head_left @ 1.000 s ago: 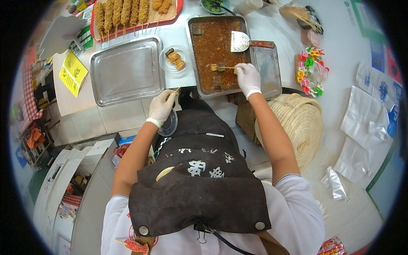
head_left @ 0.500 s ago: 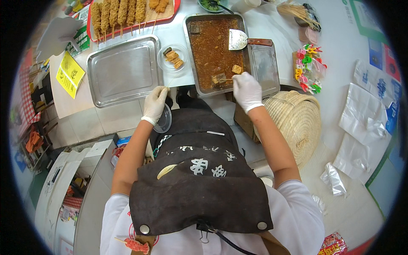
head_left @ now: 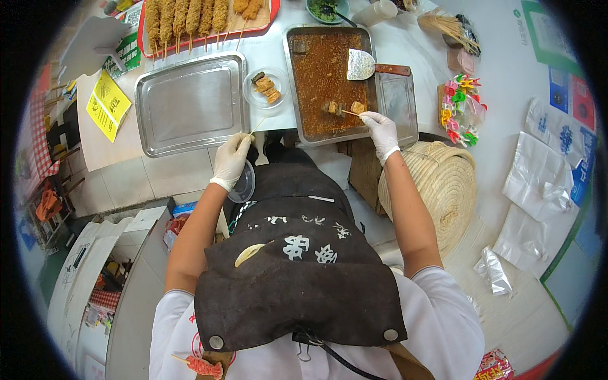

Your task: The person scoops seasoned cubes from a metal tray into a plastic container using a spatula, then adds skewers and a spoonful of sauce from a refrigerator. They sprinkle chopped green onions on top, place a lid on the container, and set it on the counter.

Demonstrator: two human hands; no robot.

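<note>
My right hand (head_left: 381,132) is drawn into a fingertip pinch on a skewer (head_left: 350,113), over the near right part of the sauce tray (head_left: 292,82). The skewer points left from those fingers to a small dark piece (head_left: 341,109); how deep it goes in, I cannot tell. My left hand (head_left: 231,158) pinches a thin stick (head_left: 259,122). A see-through lid (head_left: 244,183) shows below that hand, and I cannot tell whether its fingers grip it too.

To work the skewer well, I would hold it low and nearly level, press into the middle of each piece so it does not split, and let sauce drip inside the tray. The left stick's point is best turned away from the other hand.

Counting: two golden cubes, one (head_left: 332,107) left of the skewer tip and one (head_left: 358,106) close to my right fingertips; two dark pieces, counting one (head_left: 299,47) at the far left corner. The bowl (head_left: 250,98) ahead of my left hand has one dark piece and at least three golden ones, overlapping. One spatula (head_left: 361,64) lies beyond my right hand. Far ahead of my left, the red tray (head_left: 271,18) shows six long breaded sticks (head_left: 192,18) and two shorter ones (head_left: 251,9).
</note>
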